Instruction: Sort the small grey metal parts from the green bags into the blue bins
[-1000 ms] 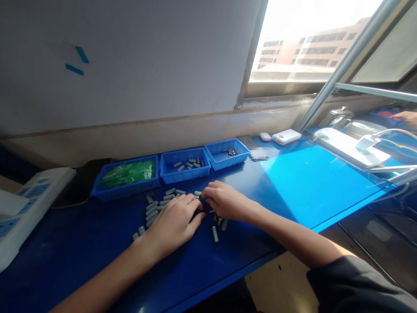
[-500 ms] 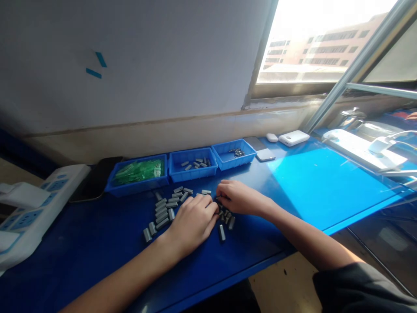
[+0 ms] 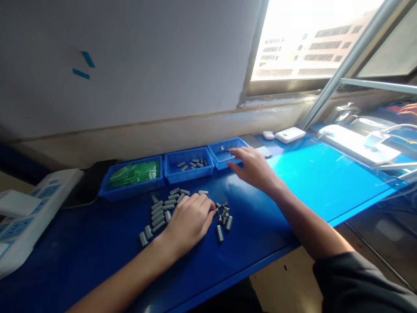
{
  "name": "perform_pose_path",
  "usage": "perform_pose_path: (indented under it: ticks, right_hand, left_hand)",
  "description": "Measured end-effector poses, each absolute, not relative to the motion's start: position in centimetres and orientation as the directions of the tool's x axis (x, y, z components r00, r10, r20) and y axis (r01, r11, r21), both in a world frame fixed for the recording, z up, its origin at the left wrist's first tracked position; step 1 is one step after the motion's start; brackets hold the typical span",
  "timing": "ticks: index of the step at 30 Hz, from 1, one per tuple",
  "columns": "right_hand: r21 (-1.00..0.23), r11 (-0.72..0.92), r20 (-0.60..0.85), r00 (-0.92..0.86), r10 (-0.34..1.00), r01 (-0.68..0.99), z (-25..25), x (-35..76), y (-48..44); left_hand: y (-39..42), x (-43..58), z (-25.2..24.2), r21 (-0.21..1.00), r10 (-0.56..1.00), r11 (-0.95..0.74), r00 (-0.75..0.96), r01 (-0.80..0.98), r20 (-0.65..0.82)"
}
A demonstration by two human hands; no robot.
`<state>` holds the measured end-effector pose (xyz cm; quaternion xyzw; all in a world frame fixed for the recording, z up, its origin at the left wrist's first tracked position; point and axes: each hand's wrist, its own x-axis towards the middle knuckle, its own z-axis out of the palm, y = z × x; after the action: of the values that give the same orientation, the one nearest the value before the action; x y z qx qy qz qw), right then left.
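Observation:
My left hand [image 3: 190,219] rests on the blue table with its fingers curled. A small screw [image 3: 216,210] shows between its thumb and index fingertip. Beside those fingertips lies a loose cluster of short metal screws [image 3: 224,214]. Grey hexagonal standoffs [image 3: 158,216] lie in rows left of this hand, partly covered by it, and another standoff [image 3: 220,234] lies to its right. My right hand [image 3: 252,167] reaches over the near right side of the right blue bin [image 3: 220,163], thumb and fingers apart. It hides part of the bin's contents.
The middle bin [image 3: 189,174] holds several small metal pieces; the left bin [image 3: 132,189] holds green packets. A white power strip [image 3: 39,213] stands at left. White devices [image 3: 289,135] lie toward the window, and another person's hand [image 3: 409,109] shows at far right.
My right hand has left the screws beside my left hand and moved up and right to the right bin, its fingers opening. The left hand stays in place on the table.

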<state>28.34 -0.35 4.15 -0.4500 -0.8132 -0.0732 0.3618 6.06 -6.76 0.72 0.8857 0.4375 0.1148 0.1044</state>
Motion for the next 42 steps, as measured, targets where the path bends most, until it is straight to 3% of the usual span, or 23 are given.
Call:
perform_pose_path:
  ticks: [2, 4, 8, 11, 14, 17, 20, 22, 27, 32, 35, 38, 40, 42]
  right_hand:
    - [-0.266, 0.678, 0.496, -0.506, 0.706, 0.685, 2.9, 27.1, -0.9]
    - [-0.319, 0.780, 0.461, -0.631, 0.624, 0.539, 2.3, 25.8, -2.0]
    - [-0.275, 0.886, 0.601, -0.653, 0.461, 0.373, 2.9, 24.4, -3.9]
    - [-0.139, 0.914, 0.770, -0.539, 0.342, 0.382, 4.1, 25.3, -4.2]
    - [-0.084, 0.814, 0.921, -0.266, 0.283, 0.575, 5.1, 27.3, -2.9]
    - [-0.192, 0.609, 0.879, -0.141, 0.455, 0.770, 4.9, 28.6, -0.9]
    - [-0.217, 0.548, 0.644, -0.303, 0.702, 0.808, 4.0, 28.3, -0.5]
    - [-0.232, 0.607, 0.471, -0.459, 0.754, 0.760, 3.5, 27.4, -1.4]
    - [-0.257, 0.764, 0.078, -0.776, 0.626, 0.591, 3.1, 25.6, -3.9]
    - [-0.233, 0.756, 0.009, -0.776, 0.630, 0.611, 1.8, 24.7, -3.6]
    - [-0.196, 0.748, 0.104, -0.745, 0.659, 0.635, 1.5, 24.6, -3.2]
    - [-0.217, 0.775, 0.453, -0.642, 0.619, 0.594, 2.9, 25.4, -3.0]
    - [-0.205, 0.793, 0.767, -0.409, 0.495, 0.574, 4.4, 26.6, -3.0]
    - [-0.169, 0.756, 0.958, -0.075, 0.277, 0.632, 5.7, 27.9, -2.6]
  left_hand:
    - [-6.2, 5.7, 1.1, 0.353, 0.829, -0.556, 0.534, 0.753, 0.168]
    - [-5.6, 5.3, 1.6, 0.486, 0.864, -0.498, 0.455, 0.718, 0.214]
    - [-4.9, 4.9, 2.6, 0.781, 0.919, -0.327, 0.373, 0.532, 0.129]
    - [-5.1, 5.0, 2.5, 0.846, 0.910, -0.274, 0.407, 0.457, 0.075]
    - [-5.3, 5.3, 1.6, 0.728, 0.845, -0.435, 0.519, 0.531, 0.126]
    - [-5.5, 5.6, 0.6, 0.501, 0.751, -0.616, 0.645, 0.608, 0.140]
    - [-5.6, 5.8, 0.0, 0.368, 0.756, -0.638, 0.642, 0.677, 0.129]
    - [-5.7, 5.8, 0.0, 0.334, 0.774, -0.623, 0.619, 0.707, 0.134]
    - [-5.4, 5.3, 0.1, 0.312, 0.828, -0.560, 0.535, 0.767, 0.170]
    - [-5.7, 5.0, -0.1, 0.315, 0.828, -0.560, 0.516, 0.766, 0.217]
    - [-6.2, 5.2, 0.3, 0.343, 0.808, -0.588, 0.547, 0.732, 0.219]
    - [-6.7, 5.7, 0.8, 0.384, 0.791, -0.605, 0.581, 0.697, 0.192]
    - [-6.8, 6.0, 1.0, 0.403, 0.776, -0.616, 0.610, 0.677, 0.162]
    - [-6.8, 6.2, 1.0, 0.402, 0.754, -0.634, 0.644, 0.660, 0.132]
